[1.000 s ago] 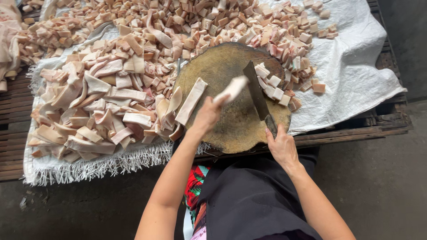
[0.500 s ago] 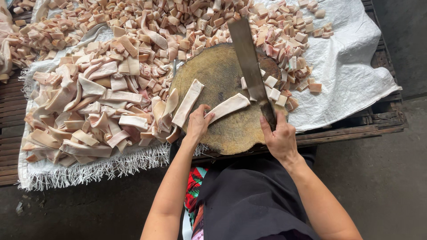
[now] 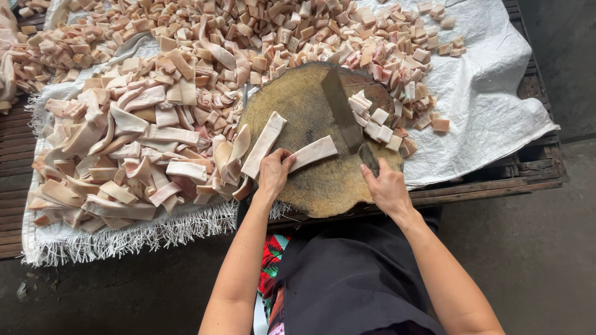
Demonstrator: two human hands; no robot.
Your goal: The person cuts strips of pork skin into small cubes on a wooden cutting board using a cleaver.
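The left hand (image 3: pixel 273 175) rests with fingers curled, pinning the near end of a pale strip (image 3: pixel 313 153) flat on the round chopping block (image 3: pixel 323 186); this grip is narrow and pressed down on the strip rather than wrapped around it. The right hand (image 3: pixel 386 186) is closed around the handle of a cleaver (image 3: pixel 343 111), whose blade stands edge-down on the block. The strip lies near the centre of the block, its long axis running from the left hand's fingertips up and to the right, toward the lower part of the blade. The free end of the strip is just beside the blade; whether it touches cannot be determined. The blade's long axis runs from the handle toward the far edge of the block, crossing the strip's axis at a broad angle. The left hand is the nearer of the two to the strip. A second, longer strip (image 3: pixel 264 144) lies on the left part of the block, just beside the left hand. Cut cubes (image 3: pixel 377 127) sit at the right of the blade. Uncut strips (image 3: pixel 130 161) are heaped at the left on a white woven sheet (image 3: pixel 496 105), which covers a slatted wooden pallet (image 3: pixel 534 170).
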